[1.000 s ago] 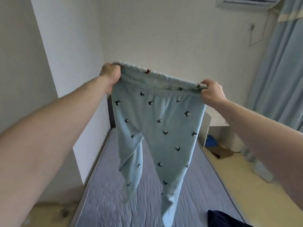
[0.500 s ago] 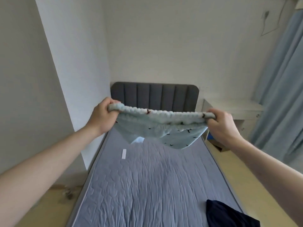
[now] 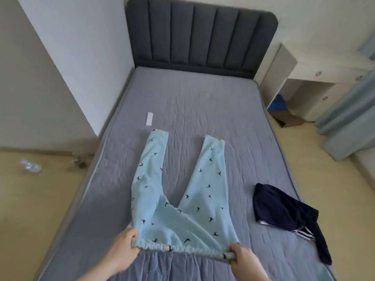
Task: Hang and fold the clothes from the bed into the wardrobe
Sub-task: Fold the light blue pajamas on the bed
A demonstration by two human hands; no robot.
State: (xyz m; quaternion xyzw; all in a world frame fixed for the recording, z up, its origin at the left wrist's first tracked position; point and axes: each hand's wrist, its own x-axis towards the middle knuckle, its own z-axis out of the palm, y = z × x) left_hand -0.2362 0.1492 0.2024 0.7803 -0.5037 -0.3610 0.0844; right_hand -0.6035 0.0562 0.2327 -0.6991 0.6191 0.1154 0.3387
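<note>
Light blue trousers [image 3: 194, 201] with a small dark bird print lie spread flat on the grey bed [image 3: 203, 110], legs splayed in a V toward the headboard. My left hand [image 3: 123, 250] grips the left end of the elastic waistband. My right hand [image 3: 241, 258] grips the right end. The waistband is stretched between them, just above the mattress. A crumpled navy garment [image 3: 284, 211] with white stripes lies on the bed to the right of the trousers.
A small white remote-like item [image 3: 149, 118] lies on the bed beyond the left trouser leg. The dark padded headboard [image 3: 200, 35] stands at the far end. A white desk [image 3: 304, 78] and blue curtain [image 3: 345, 120] are at right. A plastic bottle [image 3: 30, 166] lies on the floor at left.
The trousers were held up high in the air, then swung down. They now lie spread on the mattress, with both hands lowered near the bed's near end, still holding the waistband.
</note>
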